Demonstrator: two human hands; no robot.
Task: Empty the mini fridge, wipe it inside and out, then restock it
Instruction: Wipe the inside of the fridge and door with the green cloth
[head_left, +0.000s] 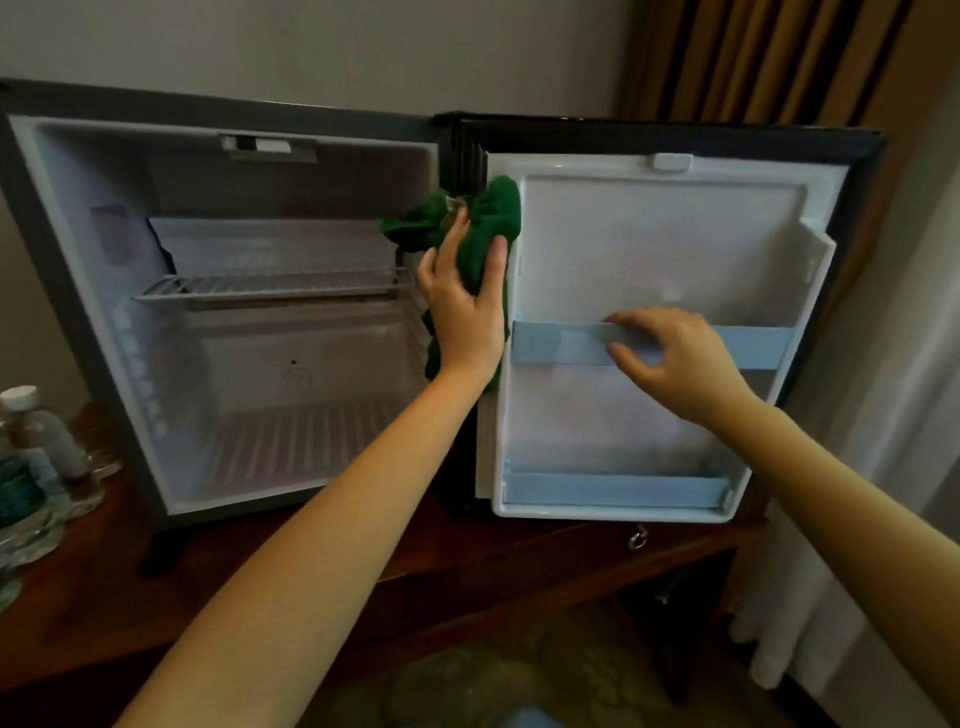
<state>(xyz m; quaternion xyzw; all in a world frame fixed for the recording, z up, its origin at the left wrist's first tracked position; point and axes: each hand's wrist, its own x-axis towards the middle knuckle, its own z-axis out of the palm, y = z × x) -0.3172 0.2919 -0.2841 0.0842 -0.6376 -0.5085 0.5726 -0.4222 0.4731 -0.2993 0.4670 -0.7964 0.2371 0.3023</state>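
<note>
The mini fridge (98, 291) stands emptied on the wooden counter (467, 561), cavity bare except for its wire shelf (270, 285). Its door (654, 234) is swung fully open to the right, inner liner facing the camera. The removed bottles (31, 447) wait at the far left of the counter, beside the fridge.

The step in hand looks like wiping the inside of the door, starting at its hinge-side edge. The green cloth (493, 213) is bunched against that edge near the top, part of it trailing below the wrist. The left hand (462, 312) has its grip clamped on the cloth, fingers spread over it and pressing it to the liner. The right hand (680, 358) appears to have its grip closed lightly on the upper rail (561, 343), forefinger at the top edge and thumb lower, bracing the door.

To do it well, fold the cloth flatter so more of it meets the plastic. Work from the top down in overlapping passes. Keep the bracing hold so the door does not swing. Run a cloth edge behind both the upper rail and the lower rail (613, 491), where grime would likely collect, and along the seal.
</note>
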